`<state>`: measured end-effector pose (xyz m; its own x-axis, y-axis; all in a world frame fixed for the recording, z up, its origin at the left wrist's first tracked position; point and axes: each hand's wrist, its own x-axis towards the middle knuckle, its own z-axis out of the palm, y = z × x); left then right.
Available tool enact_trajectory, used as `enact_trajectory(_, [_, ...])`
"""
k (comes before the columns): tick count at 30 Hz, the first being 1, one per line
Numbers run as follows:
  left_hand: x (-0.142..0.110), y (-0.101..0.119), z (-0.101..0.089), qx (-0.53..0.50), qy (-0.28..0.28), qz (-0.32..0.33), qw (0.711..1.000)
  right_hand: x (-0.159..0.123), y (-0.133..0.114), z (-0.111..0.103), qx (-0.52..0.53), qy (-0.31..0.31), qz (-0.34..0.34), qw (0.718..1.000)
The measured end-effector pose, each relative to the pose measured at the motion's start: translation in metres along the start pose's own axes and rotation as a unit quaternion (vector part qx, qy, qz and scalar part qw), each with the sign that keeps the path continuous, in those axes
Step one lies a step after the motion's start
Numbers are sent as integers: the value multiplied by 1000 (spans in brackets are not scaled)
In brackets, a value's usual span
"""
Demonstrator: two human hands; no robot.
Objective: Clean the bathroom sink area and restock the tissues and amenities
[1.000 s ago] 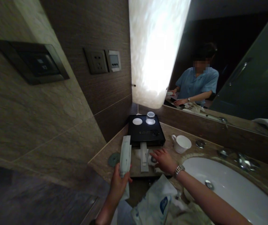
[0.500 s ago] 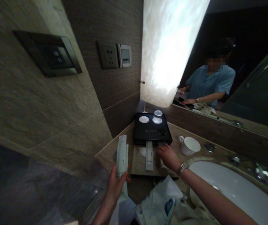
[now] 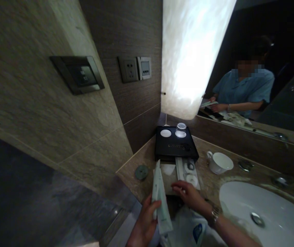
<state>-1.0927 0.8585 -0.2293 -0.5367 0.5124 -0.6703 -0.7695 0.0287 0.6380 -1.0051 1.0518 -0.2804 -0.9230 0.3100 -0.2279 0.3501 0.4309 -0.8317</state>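
My left hand (image 3: 145, 226) is curled shut around a slim pale-green wrapped packet (image 3: 160, 195), low at centre of the frame; it looks light and soft, likely to bend, so the middle seems the place to hold it. My right hand (image 3: 188, 193), fingers loosely open, holds nothing, at the front of a beige pull-out tray (image 3: 168, 175) from a black rectangular box (image 3: 175, 145) on the speckled stone tabletop (image 3: 203, 151)

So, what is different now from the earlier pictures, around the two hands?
The left hand came down toward the person, holding the pale green packet, now tilted. The right hand drew back to the near edge of the pull-out tray, and a white strip with round pieces now shows. The black box and white cup stayed put.
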Motion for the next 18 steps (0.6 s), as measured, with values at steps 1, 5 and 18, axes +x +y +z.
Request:
enact_trajectory(1, [3, -3, 6, -5, -8, -1, 1000, -1, -4, 10, 93, 0, 20, 995])
enact_trajectory(5, [23, -14, 29, -41, -47, -7, 998, -1, -11, 31, 329, 21, 96, 939])
enact_trajectory(18, [38, -18, 11, 102, -26, 110, 988, 36, -2, -16, 65, 30, 124, 990])
